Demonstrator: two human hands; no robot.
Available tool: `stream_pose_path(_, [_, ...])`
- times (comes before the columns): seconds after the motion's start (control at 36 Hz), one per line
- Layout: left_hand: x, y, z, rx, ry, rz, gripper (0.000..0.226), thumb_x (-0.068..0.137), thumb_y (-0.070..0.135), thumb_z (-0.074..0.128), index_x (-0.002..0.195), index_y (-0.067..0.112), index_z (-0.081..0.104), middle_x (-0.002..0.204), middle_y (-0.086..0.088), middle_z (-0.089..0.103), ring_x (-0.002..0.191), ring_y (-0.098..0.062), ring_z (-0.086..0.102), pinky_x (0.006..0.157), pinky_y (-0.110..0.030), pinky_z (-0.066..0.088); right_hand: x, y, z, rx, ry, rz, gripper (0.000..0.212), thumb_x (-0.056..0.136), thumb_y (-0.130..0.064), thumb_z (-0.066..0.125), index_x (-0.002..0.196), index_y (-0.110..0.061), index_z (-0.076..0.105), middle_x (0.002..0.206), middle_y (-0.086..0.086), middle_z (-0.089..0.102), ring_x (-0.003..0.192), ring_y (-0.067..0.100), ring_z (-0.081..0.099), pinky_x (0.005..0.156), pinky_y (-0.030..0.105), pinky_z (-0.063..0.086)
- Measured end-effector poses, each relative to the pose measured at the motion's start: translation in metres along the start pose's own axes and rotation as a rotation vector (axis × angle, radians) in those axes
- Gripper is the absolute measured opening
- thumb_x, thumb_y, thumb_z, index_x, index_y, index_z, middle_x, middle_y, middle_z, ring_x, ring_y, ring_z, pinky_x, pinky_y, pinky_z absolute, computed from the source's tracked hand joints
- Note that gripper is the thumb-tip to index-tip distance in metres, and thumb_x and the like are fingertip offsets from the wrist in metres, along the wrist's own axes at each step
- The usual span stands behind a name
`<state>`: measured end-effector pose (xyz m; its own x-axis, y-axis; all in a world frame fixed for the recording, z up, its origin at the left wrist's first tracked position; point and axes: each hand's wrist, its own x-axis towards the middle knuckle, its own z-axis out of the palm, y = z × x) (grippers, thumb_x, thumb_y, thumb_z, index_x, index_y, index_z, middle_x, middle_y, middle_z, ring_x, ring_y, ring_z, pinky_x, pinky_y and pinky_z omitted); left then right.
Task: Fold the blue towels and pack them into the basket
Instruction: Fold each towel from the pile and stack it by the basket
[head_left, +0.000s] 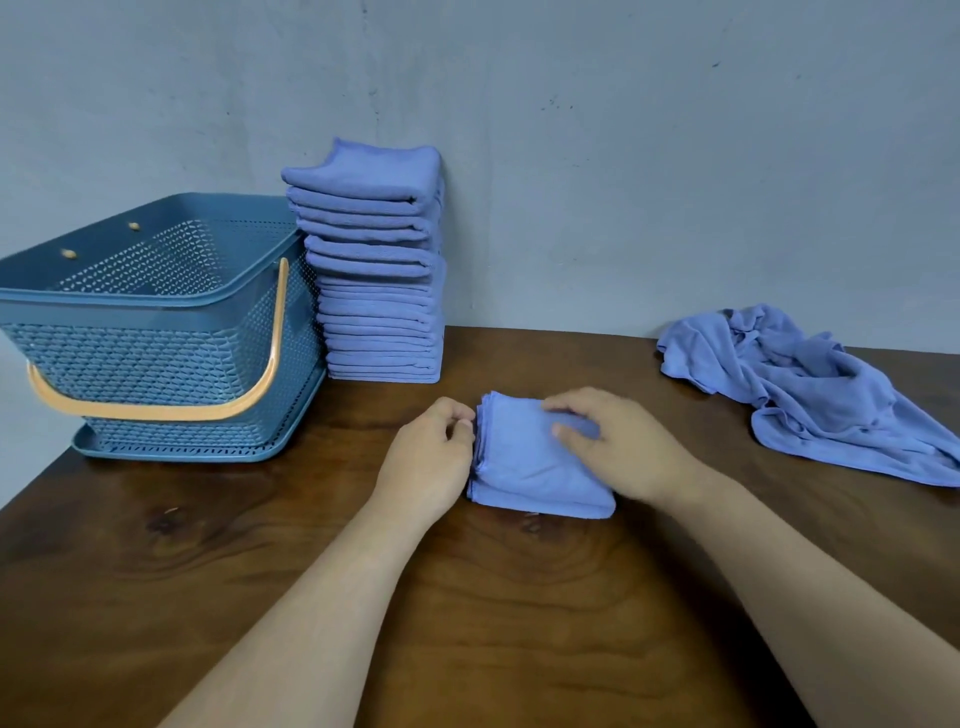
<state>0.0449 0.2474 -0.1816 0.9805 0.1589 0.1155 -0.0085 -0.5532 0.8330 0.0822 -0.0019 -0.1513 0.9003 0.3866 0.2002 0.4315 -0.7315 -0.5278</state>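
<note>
Lying on table (311, 571), folded towel (524, 467) is gripped by curled fingers of right hand (618, 447); left hand (426, 462) curled at its edge, hold unclear.

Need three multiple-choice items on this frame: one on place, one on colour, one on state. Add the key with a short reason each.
1. Where does the towel stack stand?
A) right of the basket, by the wall
B) inside the basket
C) on the floor

2. What colour is the basket's handle?
A) white
B) orange
C) green

3. The loose towels on the right are:
A) rolled
B) stacked
C) crumpled, unfolded

Key:
1 A, the stack rises just right of the basket, at the wall.
2 B, the handle shows orange against the blue side.
3 C, they lie in a rumpled heap.
</note>
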Motion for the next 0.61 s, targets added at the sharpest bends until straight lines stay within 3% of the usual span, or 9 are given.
stream_pose_path(0.11, [0.0, 0.002, -0.001, -0.011, 0.006, -0.01, 0.024, 0.109, 0.027, 0.045, 0.106, 0.036, 0.067, 0.098, 0.02, 0.069, 0.09, 0.0, 0.062, 0.071, -0.021, 0.042, -0.01, 0.005, 0.021, -0.002, -0.138, -0.015, 0.062, 0.099, -0.069, 0.054, 0.155, -0.047, 0.045, 0.166, -0.029, 0.028, 0.155, -0.008, 0.015, 0.13, 0.031, 0.017])
stream_pose_path(0.22, [-0.002, 0.004, -0.002, -0.014, -0.003, -0.019, 0.024, 0.111, 0.033, 0.043, 0.103, 0.037, 0.065, 0.098, 0.018, 0.069, 0.089, 0.002, 0.062, 0.069, -0.022, 0.042, -0.008, -0.002, 0.023, -0.233, -0.305, -0.061, 0.101, 0.071, -0.106, 0.04, 0.158, -0.066, 0.007, 0.173, -0.028, -0.009, 0.159, 0.002, -0.018, 0.131, 0.046, -0.004])
stream_pose_path(0.31, [-0.004, 0.008, 0.002, -0.008, -0.006, -0.02, 0.017, 0.11, 0.043, 0.044, 0.112, 0.039, 0.061, 0.104, 0.017, 0.067, 0.096, -0.002, 0.064, 0.07, -0.023, 0.045, -0.006, -0.006, 0.025, -0.302, -0.357, -0.057, 0.107, 0.063, -0.11, 0.041, 0.152, -0.074, -0.007, 0.172, -0.024, -0.019, 0.158, 0.011, -0.026, 0.129, 0.054, -0.007])
stream_pose_path(0.42, [-0.012, 0.019, 0.012, 0.218, 0.076, 0.118, 0.032, 0.107, 0.049, 0.049, 0.135, 0.036, 0.055, 0.128, 0.017, 0.056, 0.12, -0.009, 0.051, 0.1, -0.037, 0.047, -0.006, -0.008, 0.022, -0.33, -0.391, -0.055, 0.101, 0.064, -0.11, 0.04, 0.146, -0.079, -0.011, 0.172, -0.022, -0.024, 0.158, 0.017, -0.029, 0.127, 0.062, -0.008])
stream_pose_path(0.53, [-0.019, 0.031, 0.018, 0.494, 0.001, 0.338, 0.048, 0.11, 0.05, 0.037, 0.157, 0.043, 0.041, 0.168, 0.021, 0.03, 0.158, -0.008, 0.017, 0.129, -0.044, 0.02, -0.005, -0.009, 0.021, -0.314, -0.396, -0.073, 0.101, 0.067, -0.109, 0.037, 0.149, -0.075, -0.012, 0.171, -0.022, -0.024, 0.158, 0.017, -0.03, 0.126, 0.064, -0.009])
stream_pose_path(0.61, [-0.022, 0.032, 0.022, 0.569, -0.101, 0.444, 0.056, 0.113, 0.048, 0.023, 0.168, 0.039, 0.022, 0.174, 0.025, 0.013, 0.161, 0.001, -0.002, 0.133, -0.044, 0.004, -0.007, -0.006, 0.024, -0.281, -0.346, -0.099, 0.103, 0.067, -0.11, 0.031, 0.151, -0.069, -0.014, 0.172, -0.023, -0.021, 0.159, 0.014, -0.026, 0.127, 0.063, -0.004])
